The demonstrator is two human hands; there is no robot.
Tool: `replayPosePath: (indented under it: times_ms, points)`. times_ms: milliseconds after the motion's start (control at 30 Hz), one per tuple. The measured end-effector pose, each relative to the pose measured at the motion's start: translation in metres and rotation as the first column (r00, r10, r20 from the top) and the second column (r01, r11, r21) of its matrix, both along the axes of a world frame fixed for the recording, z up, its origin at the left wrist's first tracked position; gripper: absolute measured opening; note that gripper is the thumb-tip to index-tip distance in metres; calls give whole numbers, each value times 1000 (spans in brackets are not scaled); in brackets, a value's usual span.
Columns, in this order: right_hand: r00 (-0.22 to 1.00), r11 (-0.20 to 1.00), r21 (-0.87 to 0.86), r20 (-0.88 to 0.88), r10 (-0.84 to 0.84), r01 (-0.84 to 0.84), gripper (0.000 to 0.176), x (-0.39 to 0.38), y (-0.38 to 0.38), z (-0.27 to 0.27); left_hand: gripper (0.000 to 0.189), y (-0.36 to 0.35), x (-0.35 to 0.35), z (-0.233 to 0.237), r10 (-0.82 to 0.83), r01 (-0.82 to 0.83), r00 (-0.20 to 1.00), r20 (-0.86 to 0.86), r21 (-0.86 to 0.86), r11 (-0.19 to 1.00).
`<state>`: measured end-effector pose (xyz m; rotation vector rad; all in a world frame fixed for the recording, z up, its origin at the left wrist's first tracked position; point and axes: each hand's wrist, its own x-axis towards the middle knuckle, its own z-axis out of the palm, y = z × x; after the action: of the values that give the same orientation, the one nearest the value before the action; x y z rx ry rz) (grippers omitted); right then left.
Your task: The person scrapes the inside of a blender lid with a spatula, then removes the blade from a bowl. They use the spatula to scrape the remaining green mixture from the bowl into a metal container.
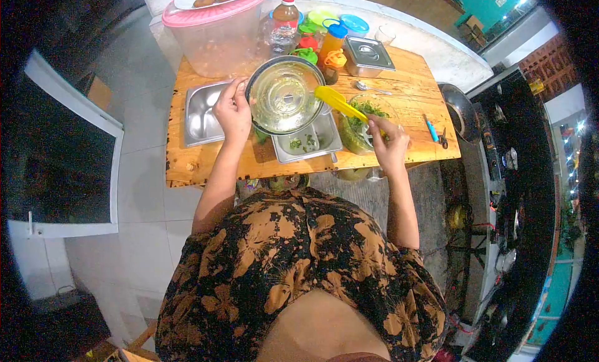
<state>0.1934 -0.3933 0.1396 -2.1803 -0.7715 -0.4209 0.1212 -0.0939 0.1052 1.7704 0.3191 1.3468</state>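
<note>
Patterned shirt (293, 253) nearest my camera, both hands full!
Left hand (233, 111) pinches the clear bowl (286, 95) by its rim, over a steel tray (324, 150); right hand (390, 144) curls fingers tight round a yellow spatula (337, 102).

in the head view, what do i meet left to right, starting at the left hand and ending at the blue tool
Left hand → clear bowl → yellow spatula → right hand → blue tool.
</note>
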Motion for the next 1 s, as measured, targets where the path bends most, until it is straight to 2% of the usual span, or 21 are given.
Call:
replayPosePath:
  times_ms: [100, 167, 233, 333, 400, 467, 567, 700, 833, 933, 1000]
  points:
    - [994, 999, -21, 104, -30, 33, 15, -1, -2, 0, 16, 4, 4, -5, -18, 18, 1000, 15, -40, 999]
    - [991, 982, 176, -127, -42, 64, 15, 0, -6, 1, 16, 6, 5, -10, -29, 30, 999, 28, -50, 998]
    - [993, 981, 187, -112, -37, 58, 16, -1, -7, 5, 17, 2, 2, -4, -28, 28, 1000, 1, -57, 998]
    - [993, 986, 151, -102, -56, 71, 16, -1, -6, 6, 17, 1, 2, -3, -27, 27, 1000, 4, -59, 998]
    - [997, 996, 59, -40, -71, 73, 16, -2, -6, 6, 17, 1, 3, -4, 5, -6, 1000, -20, -44, 999]
    - [997, 995, 64, -39, -71, 73, 16, -3, -4, 6, 17, -1, 1, -2, 36, -37, 998, -44, -27, 999]
    - [998, 997, 51, -4, -63, 63, 15, -2, -6, 0, 17, -5, -3, 8, -1, -4, 997, -72, -77, 997]
    - [998, 998, 27, 44, -52, 51, 14, -9, -3, 3, 17, 2, 2, -2, 17, -17, 1000, -19, 3, 1000]
    - [999, 999, 32, -15, -41, 42, 14, -7, -5, -11, 17, 6, 2, -7, 34, -34, 998, -46, -3, 999]
    - [1000, 1000, 6, 26, -4, 4, 14, -9, -6, -15, 18, 8, 6, -8, 75, -78, 996, 44, 55, 995]
    - [996, 998, -5, 75, 56, -56, 15, -14, -3, -13, 18, 7, 3, -6, 67, -68, 998, 21, 42, 997]
